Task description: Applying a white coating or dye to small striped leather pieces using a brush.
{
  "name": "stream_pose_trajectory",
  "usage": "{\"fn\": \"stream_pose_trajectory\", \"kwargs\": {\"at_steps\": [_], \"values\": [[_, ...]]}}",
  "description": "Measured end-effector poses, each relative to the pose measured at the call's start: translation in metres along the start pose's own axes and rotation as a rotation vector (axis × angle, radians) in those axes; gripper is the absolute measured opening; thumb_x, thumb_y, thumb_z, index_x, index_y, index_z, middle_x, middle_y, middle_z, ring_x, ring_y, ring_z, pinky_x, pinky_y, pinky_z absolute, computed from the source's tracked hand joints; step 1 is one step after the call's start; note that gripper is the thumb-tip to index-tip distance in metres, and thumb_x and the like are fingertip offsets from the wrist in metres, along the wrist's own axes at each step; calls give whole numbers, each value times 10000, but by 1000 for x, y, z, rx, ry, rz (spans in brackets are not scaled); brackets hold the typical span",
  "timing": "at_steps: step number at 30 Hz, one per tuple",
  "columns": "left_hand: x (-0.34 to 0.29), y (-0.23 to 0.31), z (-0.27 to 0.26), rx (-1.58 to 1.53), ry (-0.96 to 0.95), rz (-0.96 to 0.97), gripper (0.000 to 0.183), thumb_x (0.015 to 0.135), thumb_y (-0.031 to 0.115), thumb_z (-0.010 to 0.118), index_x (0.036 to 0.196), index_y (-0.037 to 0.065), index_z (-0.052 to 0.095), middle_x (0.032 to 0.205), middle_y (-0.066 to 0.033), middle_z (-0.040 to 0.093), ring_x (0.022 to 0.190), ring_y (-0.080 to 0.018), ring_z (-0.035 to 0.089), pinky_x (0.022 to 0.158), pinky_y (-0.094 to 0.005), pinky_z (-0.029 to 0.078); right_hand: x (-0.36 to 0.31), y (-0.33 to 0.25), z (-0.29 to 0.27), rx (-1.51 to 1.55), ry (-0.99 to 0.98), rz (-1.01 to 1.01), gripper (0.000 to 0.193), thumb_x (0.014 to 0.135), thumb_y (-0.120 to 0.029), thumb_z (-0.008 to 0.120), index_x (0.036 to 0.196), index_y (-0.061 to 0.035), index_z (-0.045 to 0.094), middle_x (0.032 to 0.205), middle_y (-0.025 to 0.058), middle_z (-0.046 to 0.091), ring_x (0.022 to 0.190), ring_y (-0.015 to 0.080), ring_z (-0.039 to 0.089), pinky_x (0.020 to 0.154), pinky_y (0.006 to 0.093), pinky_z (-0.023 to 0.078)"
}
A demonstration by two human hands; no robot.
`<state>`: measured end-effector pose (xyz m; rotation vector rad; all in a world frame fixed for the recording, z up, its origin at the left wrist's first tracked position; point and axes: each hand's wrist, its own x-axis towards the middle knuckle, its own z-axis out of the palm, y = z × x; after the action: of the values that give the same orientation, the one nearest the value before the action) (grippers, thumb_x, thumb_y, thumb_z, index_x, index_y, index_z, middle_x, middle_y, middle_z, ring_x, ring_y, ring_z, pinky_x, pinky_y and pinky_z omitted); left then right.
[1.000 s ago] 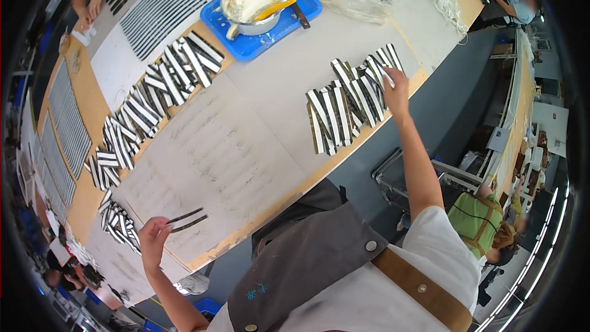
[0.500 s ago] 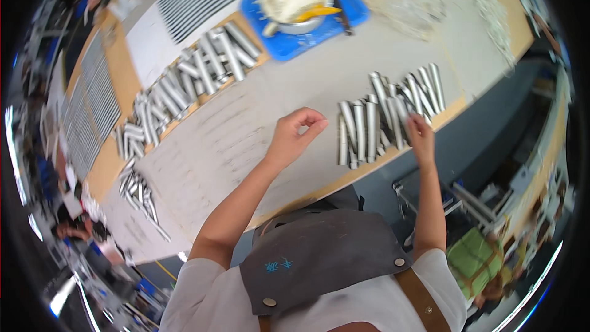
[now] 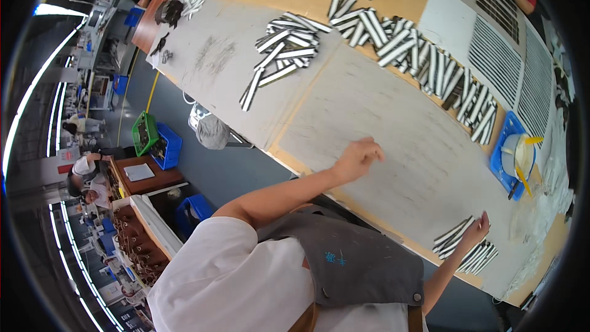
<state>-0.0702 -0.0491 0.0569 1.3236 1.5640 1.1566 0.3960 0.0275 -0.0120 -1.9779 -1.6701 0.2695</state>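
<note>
My left hand (image 3: 356, 158) hovers over the grey work surface, its fingers curled in and slightly blurred, with nothing visible in them. My right hand (image 3: 475, 230) is over a small pile of black-and-white strips (image 3: 479, 257) by the near right edge of the table. Its fingers are partly stretched out and no strip shows in them; whether they touch the pile I cannot tell. A long heap of similar strips (image 3: 424, 58) runs along the far side. Another loose heap of strips (image 3: 286, 46) lies farther left.
At the right, a blue tray (image 3: 496, 163) holds a white pot (image 3: 511, 150) with yellow-handled tools. Beyond lie sheets of striped pieces (image 3: 499, 55). Clear plastic (image 3: 531, 224) covers the right end. A stool (image 3: 212, 130) stands by the table's left edge. Other people work nearby.
The view has swung to the left, so the table's left end now shows. My left hand's fingers have curled in. My right hand stays by the near right pile.
</note>
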Motion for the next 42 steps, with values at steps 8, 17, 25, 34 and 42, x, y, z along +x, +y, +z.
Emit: {"fn": "stream_pose_trajectory", "kwargs": {"at_steps": [8, 17, 25, 34, 42], "values": [[-12, -137, -256, 919, 704, -52, 288, 692, 67, 683, 962, 16, 597, 773, -124, 518, 701, -258, 509, 649, -361, 433, -128, -365, 152, 515, -483, -277, 218, 810, 38, 503, 993, -40, 594, 1019, 114, 549, 919, 227, 555, 712, 281, 499], [-46, -145, -306, 422, 226, -364, 171, 734, 95, 654, 710, -32, 543, 570, -148, 487, 460, -220, 404, 472, -338, 365, -220, -535, 250, 670, -948, -38, 243, 796, -96, 618, 1031, -49, 578, 928, 96, 568, 697, 144, 568, 617, 252, 476], [-17, -114, -327, -30, -141, -536, 141, 807, 117, 633, 882, 0, 657, 618, -70, 584, 571, -121, 548, 538, -247, 422, -195, -541, 253, 829, -1134, 430, 241, 845, -221, 617, 914, 9, 629, 543, 28, 555, 504, 84, 518, 459, 218, 389], [109, -110, -183, -35, -106, -327, 138, 794, 27, 611, 927, 38, 644, 676, -64, 585, 605, -123, 557, 567, -259, 442, -78, -419, 213, 970, -615, 589, 170, 840, -65, 592, 975, 39, 591, 749, 75, 616, 614, 123, 618, 522, 207, 474], [179, -119, -105, 317, 14, 127, 66, 776, 27, 614, 842, 24, 618, 749, -109, 596, 641, -270, 577, 578, -335, 452, -5, -372, 240, 423, -272, 143, 65, 753, -46, 652, 808, -27, 621, 678, 59, 579, 564, 132, 581, 518, 261, 446]]}}
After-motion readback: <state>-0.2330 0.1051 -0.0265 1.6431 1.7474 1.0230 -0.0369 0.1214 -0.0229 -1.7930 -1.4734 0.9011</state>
